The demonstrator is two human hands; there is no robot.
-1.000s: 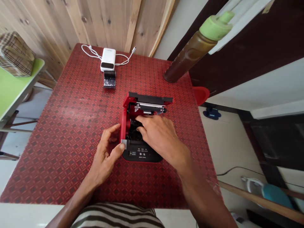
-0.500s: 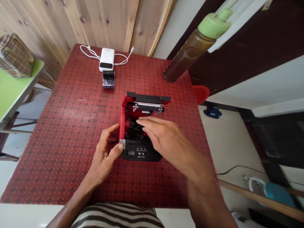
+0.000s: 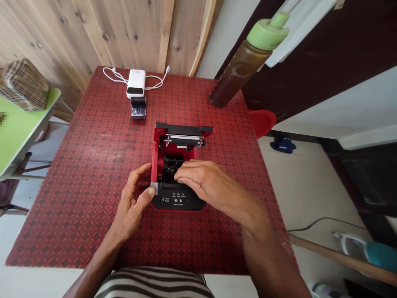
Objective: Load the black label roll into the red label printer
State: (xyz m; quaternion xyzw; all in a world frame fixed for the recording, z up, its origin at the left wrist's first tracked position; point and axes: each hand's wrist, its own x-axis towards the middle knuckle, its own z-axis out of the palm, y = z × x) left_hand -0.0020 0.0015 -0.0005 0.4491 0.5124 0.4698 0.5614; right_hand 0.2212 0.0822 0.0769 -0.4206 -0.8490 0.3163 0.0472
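Note:
A red and black label printer [image 3: 192,203] stands on the table with its lid [image 3: 182,129] raised at the back. Inside its compartment lies a dark, shiny crinkled roll [image 3: 170,163]. My left hand [image 3: 133,200] steadies the printer's left side, thumb on the grey tab at the front corner and fingers curled along the outer wall. Over the right part of the compartment is my right hand [image 3: 208,179], its fingers bent together and pointing down into it. Their tips, and whatever they pinch, are hidden.
At the back left are a white power bank [image 3: 136,82] with a white cable and a small dark roll [image 3: 138,108]. A tall brown bottle [image 3: 234,68] with a green lid stands at the back right. A red stool [image 3: 263,123] is beyond the table's right edge.
My right hand's fingers have bent down into the compartment from a straighter pose above it. My left hand keeps its place on the printer. The whole view has shifted slightly.

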